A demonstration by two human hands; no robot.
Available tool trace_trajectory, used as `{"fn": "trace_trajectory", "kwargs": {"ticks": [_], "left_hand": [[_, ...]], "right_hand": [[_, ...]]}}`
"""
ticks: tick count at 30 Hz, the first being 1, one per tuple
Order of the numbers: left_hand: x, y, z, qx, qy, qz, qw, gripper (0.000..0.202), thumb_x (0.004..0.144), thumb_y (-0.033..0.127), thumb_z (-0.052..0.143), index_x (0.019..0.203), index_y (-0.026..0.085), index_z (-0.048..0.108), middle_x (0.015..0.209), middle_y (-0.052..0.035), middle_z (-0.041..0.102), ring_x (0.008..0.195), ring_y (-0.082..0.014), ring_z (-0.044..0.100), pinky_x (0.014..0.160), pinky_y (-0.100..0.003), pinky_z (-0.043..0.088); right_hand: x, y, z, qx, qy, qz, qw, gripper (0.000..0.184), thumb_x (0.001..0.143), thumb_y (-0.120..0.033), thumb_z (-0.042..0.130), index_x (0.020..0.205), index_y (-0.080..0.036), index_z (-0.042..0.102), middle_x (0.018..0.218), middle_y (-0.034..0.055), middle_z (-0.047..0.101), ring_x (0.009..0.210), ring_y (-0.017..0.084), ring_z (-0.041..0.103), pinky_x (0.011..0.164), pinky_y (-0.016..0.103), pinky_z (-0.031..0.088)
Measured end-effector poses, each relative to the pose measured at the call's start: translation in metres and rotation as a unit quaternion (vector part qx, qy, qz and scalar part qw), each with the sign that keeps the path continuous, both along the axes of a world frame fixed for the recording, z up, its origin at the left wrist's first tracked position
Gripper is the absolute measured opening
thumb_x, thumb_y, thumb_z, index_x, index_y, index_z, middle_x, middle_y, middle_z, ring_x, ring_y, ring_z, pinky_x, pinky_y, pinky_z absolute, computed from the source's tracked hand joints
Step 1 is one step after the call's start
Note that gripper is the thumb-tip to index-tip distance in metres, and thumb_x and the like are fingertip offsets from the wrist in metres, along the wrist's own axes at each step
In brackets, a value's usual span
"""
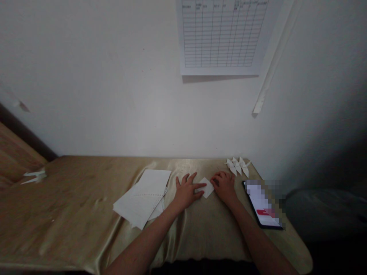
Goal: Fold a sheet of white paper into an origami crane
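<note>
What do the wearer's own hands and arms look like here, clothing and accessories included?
The left hand and right hand are ungloved. Both forearms are bare, with no sleeve, watch or bracelet visible. No ring can be made out.

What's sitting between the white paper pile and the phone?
In the head view, going from the paper pile to the phone: the left hand, a small white paper square, then the right hand.
</note>
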State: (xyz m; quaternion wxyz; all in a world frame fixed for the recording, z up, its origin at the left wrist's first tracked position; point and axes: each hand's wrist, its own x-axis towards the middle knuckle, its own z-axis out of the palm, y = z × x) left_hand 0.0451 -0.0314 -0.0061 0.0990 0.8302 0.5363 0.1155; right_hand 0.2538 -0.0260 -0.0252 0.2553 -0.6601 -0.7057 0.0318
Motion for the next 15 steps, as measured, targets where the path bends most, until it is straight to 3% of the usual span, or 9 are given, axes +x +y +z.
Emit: {"fn": "trace_trajectory", "kwargs": {"ticks": [11, 15], "left_hand": [[0.0004, -0.0010, 0.0026, -0.001, 0.000, -0.001, 1.000, 0.037, 0.087, 0.057, 0.062, 0.125, 0.059, 0.058, 0.160, 0.0054, 0.033, 0.146, -0.0378, 0.026, 0.110, -0.078, 0.007], [0.0002, -0.0014, 0.0020, 0.003, 0.000, -0.003, 1.000, 0.037, 0.088, 0.057, 0.061, 0.125, 0.059, 0.058, 0.160, 0.0056, 0.033, 0.146, -0.0389, 0.026, 0.109, -0.079, 0.007]], "right_hand": [[0.0016, -0.0015, 0.0030, -0.013, 0.009, 0.003, 1.000, 0.016, 0.087, -0.039, 0.060, 0.092, -0.031, 0.073, 0.115, 0.0044, 0.064, 0.122, 0.029, 0.046, 0.111, 0.062, 0.014], [0.0034, -0.0041, 0.0063, -0.039, 0.010, 0.009, 0.999, 0.018, 0.084, -0.042, 0.063, 0.097, -0.033, 0.071, 0.120, 0.0037, 0.062, 0.126, 0.030, 0.043, 0.110, 0.068, 0.009]]}}
